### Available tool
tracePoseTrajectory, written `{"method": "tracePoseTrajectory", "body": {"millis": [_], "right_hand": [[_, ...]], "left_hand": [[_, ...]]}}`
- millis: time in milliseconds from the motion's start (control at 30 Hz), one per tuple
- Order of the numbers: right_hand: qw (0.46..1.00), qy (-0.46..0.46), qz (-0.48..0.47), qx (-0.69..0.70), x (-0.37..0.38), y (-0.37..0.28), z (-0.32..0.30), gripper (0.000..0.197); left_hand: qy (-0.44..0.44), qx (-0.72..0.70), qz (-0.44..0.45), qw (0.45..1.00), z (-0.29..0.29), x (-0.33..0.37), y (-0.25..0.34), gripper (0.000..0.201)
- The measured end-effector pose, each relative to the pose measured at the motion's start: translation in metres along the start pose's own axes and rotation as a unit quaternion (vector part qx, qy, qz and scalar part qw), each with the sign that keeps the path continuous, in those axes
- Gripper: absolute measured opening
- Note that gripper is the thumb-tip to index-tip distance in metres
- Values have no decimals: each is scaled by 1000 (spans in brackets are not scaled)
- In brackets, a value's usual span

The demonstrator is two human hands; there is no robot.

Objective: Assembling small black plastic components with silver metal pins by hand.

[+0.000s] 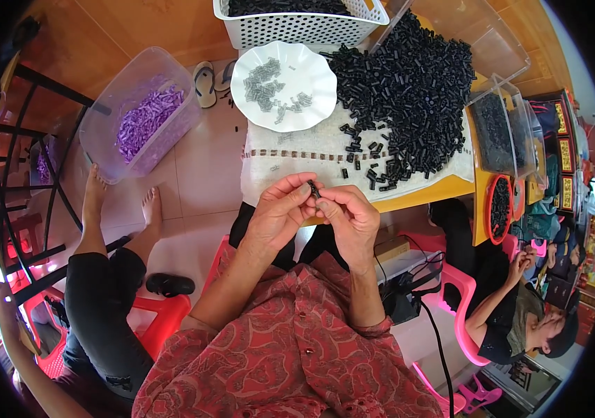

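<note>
My left hand and my right hand meet in front of my chest, just off the near edge of the table. Between the fingertips of both I pinch one small black cylindrical part; most of it is covered by my fingers. Beyond them a white scalloped plate carries small clear plastic pieces in loose clusters. To the right spreads a large heap of short black cylindrical parts, its near ones scattered over a white cloth.
A white perforated basket of black parts stands behind the plate. Clear bins and a red-rimmed bowl lie right. At left, a clear tub holds purple pieces. One person sits left, another right on a pink chair.
</note>
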State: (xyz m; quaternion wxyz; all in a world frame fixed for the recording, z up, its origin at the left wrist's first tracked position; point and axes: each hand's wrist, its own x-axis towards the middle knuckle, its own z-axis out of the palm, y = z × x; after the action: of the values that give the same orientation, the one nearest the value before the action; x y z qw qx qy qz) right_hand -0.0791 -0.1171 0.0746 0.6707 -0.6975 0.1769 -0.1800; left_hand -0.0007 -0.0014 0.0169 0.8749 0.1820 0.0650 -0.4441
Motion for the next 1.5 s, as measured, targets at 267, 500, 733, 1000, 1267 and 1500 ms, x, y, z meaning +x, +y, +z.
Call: {"method": "tracePoseTrajectory", "body": {"millis": [267, 500, 733, 1000, 1267, 1500], "right_hand": [[994, -20, -74, -82, -1, 3, 4, 16], [999, 11, -31, -32, -4, 0, 7, 18], [1000, 5, 13, 7, -5, -2, 5, 18], [1000, 15, -18, 15, -3, -2, 5, 15], [999, 11, -27, 19, -1, 2, 3, 15], [999, 20, -11, 31, -1, 2, 4, 14]], "left_hand": [[14, 9, 0, 1000, 1, 0, 1, 25], [20, -7, -10, 1000, 1, 0, 1, 26], [10, -2, -11, 1000, 0, -2, 3, 26], [-2, 8, -8, 1000, -2, -1, 2, 27], [-15, 12, -1, 1000, 0, -1, 2, 27], [-10, 23, 6, 1000, -1, 0, 1, 27]]}}
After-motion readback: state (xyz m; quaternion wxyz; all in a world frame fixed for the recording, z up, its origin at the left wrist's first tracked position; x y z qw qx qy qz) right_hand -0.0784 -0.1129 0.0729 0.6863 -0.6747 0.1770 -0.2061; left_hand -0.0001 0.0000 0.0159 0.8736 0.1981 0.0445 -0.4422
